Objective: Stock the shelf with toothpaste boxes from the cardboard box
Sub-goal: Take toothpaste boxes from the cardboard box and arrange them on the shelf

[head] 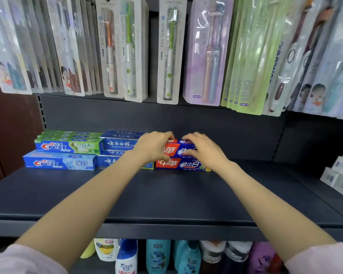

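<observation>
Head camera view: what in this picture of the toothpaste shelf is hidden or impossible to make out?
- Cardboard box: nowhere in the head view, so how much stock remains is unknown.
- Upper red-and-blue toothpaste box: the left hand and right hand cover most of it; grip unclear.
- Dark blue toothpaste boxes: the left forearm hides their right ends.
- White boxes: cut by the right edge, print blurred.
- Bottles below: tops hidden by the shelf.

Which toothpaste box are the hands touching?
The upper red-and-blue toothpaste box, rightmost stack; both the left hand and right hand rest on it, not the Crest ones.
</observation>
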The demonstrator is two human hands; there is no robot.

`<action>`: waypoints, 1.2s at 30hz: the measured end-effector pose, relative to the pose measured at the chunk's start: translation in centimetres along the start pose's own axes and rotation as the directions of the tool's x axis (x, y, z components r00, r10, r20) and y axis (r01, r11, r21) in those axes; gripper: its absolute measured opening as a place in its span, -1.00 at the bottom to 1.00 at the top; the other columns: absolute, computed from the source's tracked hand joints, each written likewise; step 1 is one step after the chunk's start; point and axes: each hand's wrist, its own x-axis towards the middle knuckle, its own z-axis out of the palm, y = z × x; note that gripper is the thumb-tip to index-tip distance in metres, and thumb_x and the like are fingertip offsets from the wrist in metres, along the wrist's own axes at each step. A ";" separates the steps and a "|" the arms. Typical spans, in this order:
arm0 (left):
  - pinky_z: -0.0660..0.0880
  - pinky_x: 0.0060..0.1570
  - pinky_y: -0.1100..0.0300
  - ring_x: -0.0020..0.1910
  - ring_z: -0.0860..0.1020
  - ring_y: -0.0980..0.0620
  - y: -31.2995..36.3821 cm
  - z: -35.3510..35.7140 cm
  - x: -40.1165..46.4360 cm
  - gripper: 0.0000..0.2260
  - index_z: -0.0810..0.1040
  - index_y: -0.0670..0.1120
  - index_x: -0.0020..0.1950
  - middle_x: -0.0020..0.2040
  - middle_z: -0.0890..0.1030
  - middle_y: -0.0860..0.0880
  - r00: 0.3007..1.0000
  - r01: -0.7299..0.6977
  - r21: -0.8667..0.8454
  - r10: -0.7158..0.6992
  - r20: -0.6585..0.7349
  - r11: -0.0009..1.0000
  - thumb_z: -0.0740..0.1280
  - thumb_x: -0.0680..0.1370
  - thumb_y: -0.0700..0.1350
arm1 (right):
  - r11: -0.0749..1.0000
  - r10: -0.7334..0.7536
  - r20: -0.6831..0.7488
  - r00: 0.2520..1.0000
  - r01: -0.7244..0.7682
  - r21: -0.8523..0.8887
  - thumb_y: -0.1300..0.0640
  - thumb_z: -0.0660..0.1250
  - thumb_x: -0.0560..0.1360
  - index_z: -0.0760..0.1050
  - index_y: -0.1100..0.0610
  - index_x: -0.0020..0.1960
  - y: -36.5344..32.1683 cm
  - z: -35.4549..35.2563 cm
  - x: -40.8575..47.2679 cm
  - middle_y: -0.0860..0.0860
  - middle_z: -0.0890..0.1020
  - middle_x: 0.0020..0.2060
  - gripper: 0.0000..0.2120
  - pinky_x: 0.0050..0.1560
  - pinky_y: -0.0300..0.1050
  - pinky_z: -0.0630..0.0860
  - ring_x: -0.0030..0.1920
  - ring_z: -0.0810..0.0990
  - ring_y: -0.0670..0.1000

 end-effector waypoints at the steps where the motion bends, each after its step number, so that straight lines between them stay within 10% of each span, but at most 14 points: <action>1: 0.43 0.14 0.02 0.20 0.50 -0.05 -0.2 0.2 0.6 -0.41 0.37 0.00 0.32 0.22 0.54 -0.02 1.000 0.006 -0.016 -0.006 -0.025 1.000 0.50 0.36 0.06 | 1.000 0.020 -0.006 1.000 -0.020 0.001 0.02 0.33 0.51 0.35 0.02 0.36 0.2 -0.2 0.8 0.00 0.46 0.26 -0.56 0.21 0.01 0.41 0.28 0.40 0.03; 15: 0.17 0.36 -0.01 0.34 0.38 -0.11 -1.6 3.8 8.1 -0.52 0.32 0.02 0.43 0.33 0.43 -0.07 1.000 -0.001 0.425 -0.008 0.019 0.905 0.26 0.53 -0.25 | 0.974 0.132 -0.184 0.974 -0.162 -0.158 0.13 0.27 0.54 0.39 0.01 0.35 5.3 6.1 7.8 0.05 0.36 0.27 -0.62 0.23 0.05 0.36 0.30 0.30 0.11; 36: 0.42 0.09 0.01 0.19 0.47 -0.15 11.7 4.8 -1.8 -0.71 0.48 -0.12 0.23 0.17 0.55 -0.15 0.970 0.142 -0.047 -0.148 -0.190 0.989 0.25 0.54 -0.06 | 0.930 0.194 -0.086 0.977 -0.155 0.333 0.17 0.29 0.53 0.52 0.12 0.23 6.4 -1.9 -8.0 0.09 0.54 0.08 -0.72 0.10 -0.23 0.38 0.06 0.53 0.02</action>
